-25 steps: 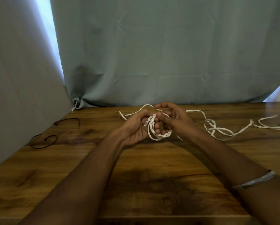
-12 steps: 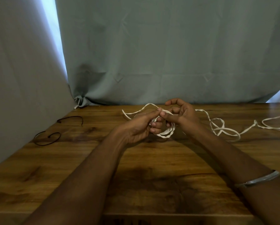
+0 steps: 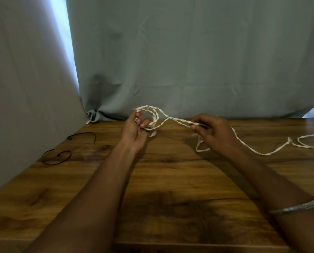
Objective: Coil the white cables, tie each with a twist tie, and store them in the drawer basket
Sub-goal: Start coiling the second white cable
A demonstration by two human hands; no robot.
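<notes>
Above the far middle of the bench (image 3: pixel 170 179), the left hand (image 3: pixel 134 130) curls its fingers round a small coil of the white cable (image 3: pixel 153 115). The right hand (image 3: pixel 214 132) pinches the strand just beside it, the slack trailing off toward the bench's right edge. Two black twist ties (image 3: pixel 56 157) lie near the left edge.

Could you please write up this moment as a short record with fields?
surface: wooden table in front of grey curtains
left hand: holds the coiled loops of the white cable raised above the table
right hand: pinches the same cable a short way along, its fingers closed on it
loose cable: trails right across the table
twist ties: two dark ones lying at far left, untouched
bangle: on right wrist
drawer basket: not in view
</notes>
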